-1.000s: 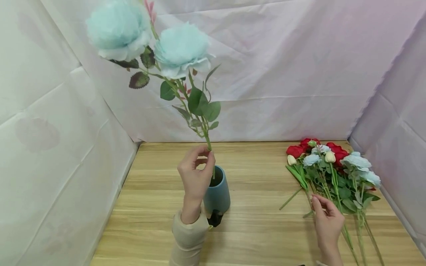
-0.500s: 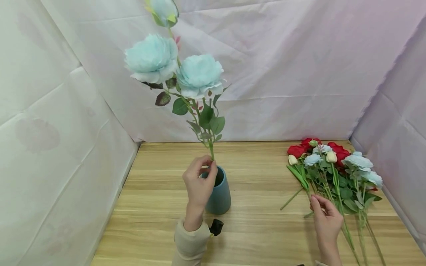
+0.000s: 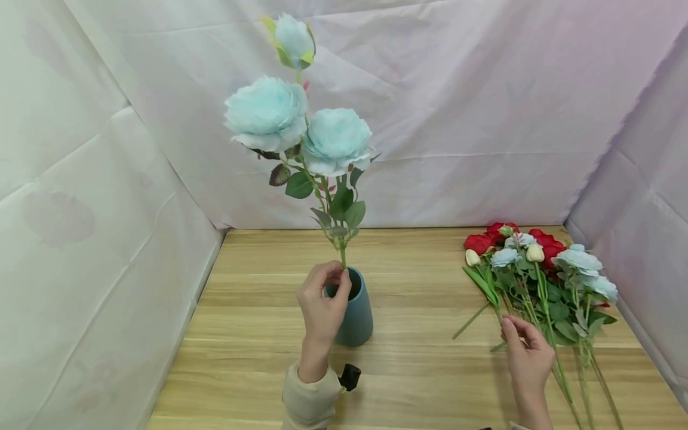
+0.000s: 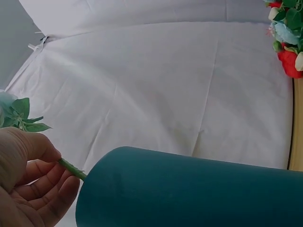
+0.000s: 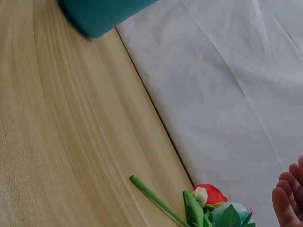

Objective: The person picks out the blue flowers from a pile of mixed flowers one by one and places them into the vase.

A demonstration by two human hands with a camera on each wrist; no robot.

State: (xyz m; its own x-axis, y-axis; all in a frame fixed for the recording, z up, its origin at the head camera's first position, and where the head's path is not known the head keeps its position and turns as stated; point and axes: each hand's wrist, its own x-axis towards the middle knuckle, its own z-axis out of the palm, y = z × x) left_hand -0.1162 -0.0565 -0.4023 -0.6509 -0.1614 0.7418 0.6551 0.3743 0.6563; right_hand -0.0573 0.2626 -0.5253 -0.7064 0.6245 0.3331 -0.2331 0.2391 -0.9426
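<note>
Left grip (image 3: 322, 304) pinching blue flower stem (image 3: 342, 257) inside teal vase (image 3: 355, 313); right grip (image 3: 529, 352) relaxed on flower bunch (image 3: 537, 269).

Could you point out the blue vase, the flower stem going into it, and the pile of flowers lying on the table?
blue vase (image 3: 356, 322), head view, its outer wall.
flower stem (image 3: 342, 255), head view, bare stalk above the rim.
pile of flowers (image 3: 537, 269), head view, among the blooms.

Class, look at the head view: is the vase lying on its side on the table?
No, the blue vase stands upright on the wooden table, with the left hand pinching a flower stem at its mouth.
</note>
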